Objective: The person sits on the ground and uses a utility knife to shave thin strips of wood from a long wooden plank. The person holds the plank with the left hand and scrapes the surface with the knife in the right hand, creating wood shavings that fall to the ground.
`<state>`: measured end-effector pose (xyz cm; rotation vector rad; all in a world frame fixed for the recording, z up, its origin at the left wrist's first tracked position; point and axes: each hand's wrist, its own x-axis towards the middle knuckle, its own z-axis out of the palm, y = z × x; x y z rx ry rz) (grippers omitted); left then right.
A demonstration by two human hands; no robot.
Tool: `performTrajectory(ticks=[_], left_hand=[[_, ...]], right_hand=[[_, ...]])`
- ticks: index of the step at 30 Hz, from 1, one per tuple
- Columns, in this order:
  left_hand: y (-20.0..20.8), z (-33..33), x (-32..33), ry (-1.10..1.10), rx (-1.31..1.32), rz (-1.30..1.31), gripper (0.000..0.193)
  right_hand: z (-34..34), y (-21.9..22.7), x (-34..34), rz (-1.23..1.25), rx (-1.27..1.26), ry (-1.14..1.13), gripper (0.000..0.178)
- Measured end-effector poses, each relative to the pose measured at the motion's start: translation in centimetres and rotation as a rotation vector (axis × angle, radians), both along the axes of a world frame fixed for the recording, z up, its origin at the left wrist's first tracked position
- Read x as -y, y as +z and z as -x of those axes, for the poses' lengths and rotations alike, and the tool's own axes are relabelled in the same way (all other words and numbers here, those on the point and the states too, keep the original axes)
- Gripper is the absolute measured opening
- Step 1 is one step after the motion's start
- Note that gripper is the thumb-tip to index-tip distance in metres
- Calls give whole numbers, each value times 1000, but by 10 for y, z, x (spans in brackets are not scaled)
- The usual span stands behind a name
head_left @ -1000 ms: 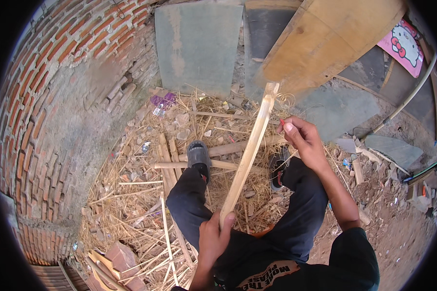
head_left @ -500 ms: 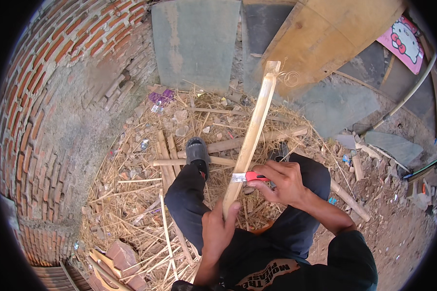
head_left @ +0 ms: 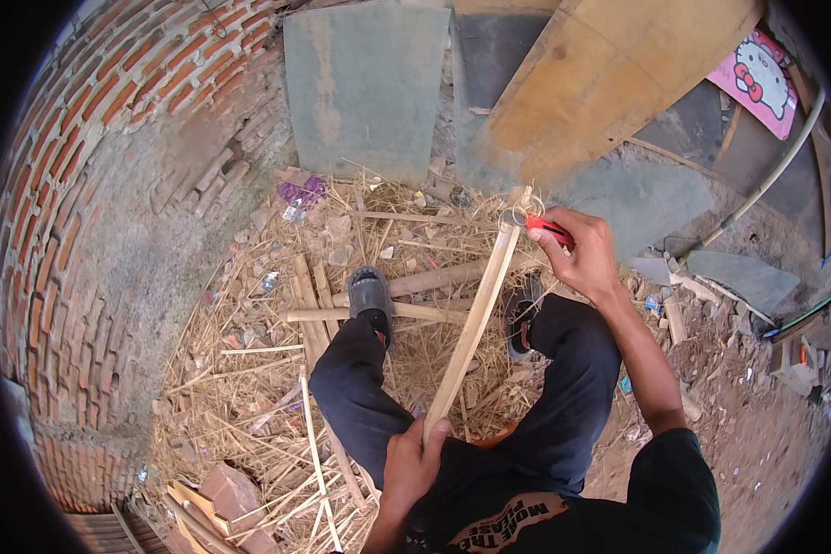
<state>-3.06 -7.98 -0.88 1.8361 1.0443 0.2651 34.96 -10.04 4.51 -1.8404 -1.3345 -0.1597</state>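
I see the left hand (head_left: 412, 464) with its fingers wrapped around the near end of a long, pale tan bamboo strip (head_left: 475, 337), which slants away between two dark-trousered legs (head_left: 353, 392). The right hand (head_left: 584, 254) pinches a red-handled knife (head_left: 552, 233) between thumb and fingers, its grey blade at the strip's far end.

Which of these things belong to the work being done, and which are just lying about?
In use:
pale strip, in the left grip
red-handled cutter, in the right grip

Apparently just lying about:
crumpled purple scrap
pink panel
brown board
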Motion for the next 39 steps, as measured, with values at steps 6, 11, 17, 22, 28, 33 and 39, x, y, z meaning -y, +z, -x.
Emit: performTrajectory(ticks=[6, 11, 17, 22, 28, 33, 39], left_hand=[[-28, 16, -20, -71, 105, 262, 40], [-5, 2, -23, 22, 59, 14, 36], [10, -11, -24, 98, 74, -113, 35], [-5, -13, -37, 58, 169, -21, 39], [-19, -22, -46, -62, 280, 195, 56], [-10, -31, -43, -105, 278, 237, 61], [0, -35, -37, -50, 231, 228, 61]], right_hand=[[-24, -20, -3, 67, -1217, 530, 36], [-3, 1, -3, -83, -1115, 403, 32], [12, 13, -13, -126, -442, 67, 30], [52, 5, 9, 37, -198, 201, 34], [105, -27, 20, -21, 29, 412, 35], [114, -30, 18, -81, 35, 394, 32], [114, -25, 18, -54, 75, 316, 26]])
